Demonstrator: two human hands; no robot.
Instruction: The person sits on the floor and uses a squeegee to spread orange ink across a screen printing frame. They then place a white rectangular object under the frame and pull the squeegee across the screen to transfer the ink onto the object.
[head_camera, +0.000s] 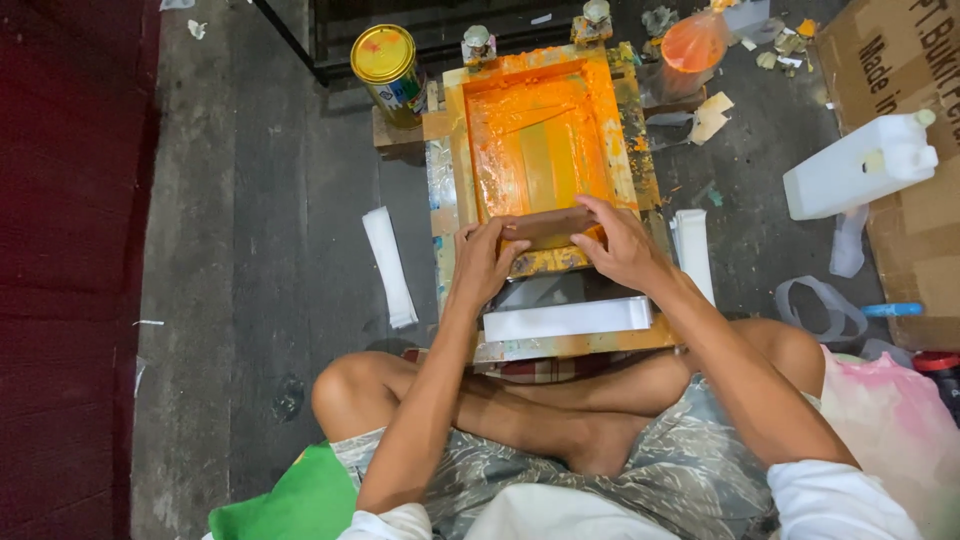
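A wooden printing frame (628, 130) smeared with orange ink lies on the floor in front of my crossed legs. Both hands grip a brown wooden squeegee (548, 226) at the frame's near edge. My left hand (486, 262) holds its left end and my right hand (618, 245) holds its right end. A white folded strip (566, 319) lies on the board just below the frame, close to my wrists.
A yellow-lidded can (388, 68) stands at the frame's far left. An orange-filled plastic bag (694, 42) sits at the far right. A white jerrycan (864, 165) rests on cardboard (900, 60). White strips (388, 264) lie beside the frame.
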